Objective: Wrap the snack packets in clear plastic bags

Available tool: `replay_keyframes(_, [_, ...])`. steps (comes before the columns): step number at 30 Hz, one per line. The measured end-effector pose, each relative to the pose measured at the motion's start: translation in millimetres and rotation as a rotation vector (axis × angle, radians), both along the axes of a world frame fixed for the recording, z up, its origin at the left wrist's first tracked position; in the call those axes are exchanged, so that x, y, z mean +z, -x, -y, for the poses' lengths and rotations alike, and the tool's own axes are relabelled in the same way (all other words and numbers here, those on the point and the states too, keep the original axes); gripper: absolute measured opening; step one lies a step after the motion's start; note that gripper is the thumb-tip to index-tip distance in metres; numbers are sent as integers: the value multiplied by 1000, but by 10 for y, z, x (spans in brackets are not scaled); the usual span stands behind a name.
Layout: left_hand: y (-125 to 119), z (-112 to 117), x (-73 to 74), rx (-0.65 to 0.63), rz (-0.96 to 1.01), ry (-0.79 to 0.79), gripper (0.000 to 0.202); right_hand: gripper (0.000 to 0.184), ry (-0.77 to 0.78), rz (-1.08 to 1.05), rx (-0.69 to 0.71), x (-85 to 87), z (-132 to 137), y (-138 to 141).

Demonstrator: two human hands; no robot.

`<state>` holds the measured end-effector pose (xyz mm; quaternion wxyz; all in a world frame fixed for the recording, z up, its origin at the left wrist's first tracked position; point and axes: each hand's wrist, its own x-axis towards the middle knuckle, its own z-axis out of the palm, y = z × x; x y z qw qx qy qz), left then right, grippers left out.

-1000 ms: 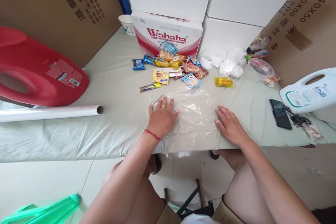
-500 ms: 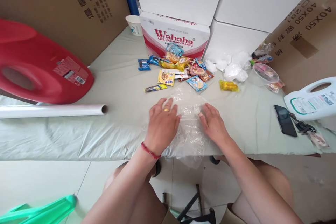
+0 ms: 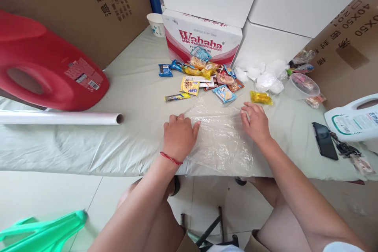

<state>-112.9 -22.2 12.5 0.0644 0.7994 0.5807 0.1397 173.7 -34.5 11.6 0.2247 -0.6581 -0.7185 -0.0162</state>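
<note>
A sheet of clear plastic film (image 3: 221, 141) lies spread and wrinkled on the cloth-covered table, its near edge close to the table's front. My left hand (image 3: 180, 136) is at its left side, fingers curled down onto the film and thumb pointing out over it. At the film's far right corner, my right hand (image 3: 256, 123) has thumb and fingertips closed on the edge. Just beyond the film are a blue snack packet (image 3: 224, 93), a yellow snack packet (image 3: 189, 86) and a slim yellow-and-dark packet (image 3: 177, 97).
A roll of film (image 3: 62, 118) and a red jug (image 3: 53, 67) stand left. Behind the snacks is a Wahaha carton (image 3: 203, 39). Crumpled white plastic (image 3: 268, 80), a clear tub (image 3: 301, 86), a phone (image 3: 325, 140) and a white jug (image 3: 354, 120) are right.
My right hand has moved right and slightly away from me, widening the gap between my hands. The bunched film is now spread broader. My left fingers have curled more.
</note>
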Motion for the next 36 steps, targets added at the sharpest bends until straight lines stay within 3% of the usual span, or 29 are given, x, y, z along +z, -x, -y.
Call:
replay_keyframes(3, [-76,-49,53,-51,226,-129,47,47,38,-2,18,2,-39,487])
replay_keyframes(6, [-113,-86,44,-24,409,-189,44,56,136,10,60,-181,-214,976])
replay_keyframes(10, [-73,-200,-29,-7,532,-144,47,59,282,31,342,-386,-426,1292])
replay_keyframes(13, [-48,-357,-87,-49,614,-58,55,59,261,37,584,-339,-416,1236])
replay_keyframes(15, [-64,-473,-129,-78,589,4,60,57,202,10,604,-261,-336,1099])
replay_keyframes(18, [-119,-614,-219,-107,371,77,58,55,142,-21,436,-222,-167,818])
replay_keyframes(23, [-172,-707,-388,-125,62,129,55,59,270,72,112,-346,106,355])
replay_keyframes(26, [-177,-717,-389,-135,61,117,55,57,161,3,24,-269,432,228])
replay_keyframes(29, [-198,-712,-321,-102,136,0,52,40,-61,-157,-10,-168,1068,308])
replay_keyframes(31, [-222,-696,-288,-83,185,-79,51,36,43,-205,98,-227,1587,464])
replay_keyframes(33, [-247,-666,-298,-104,201,-87,51,37,189,-187,190,-413,2042,664])
replay_keyframes(35, [-266,-629,-348,-151,172,-38,50,37,552,-47,234,-654,2333,862])
replay_keyframes(36, [-272,-612,-380,-171,146,-12,49,34,621,-26,244,-762,2409,949])
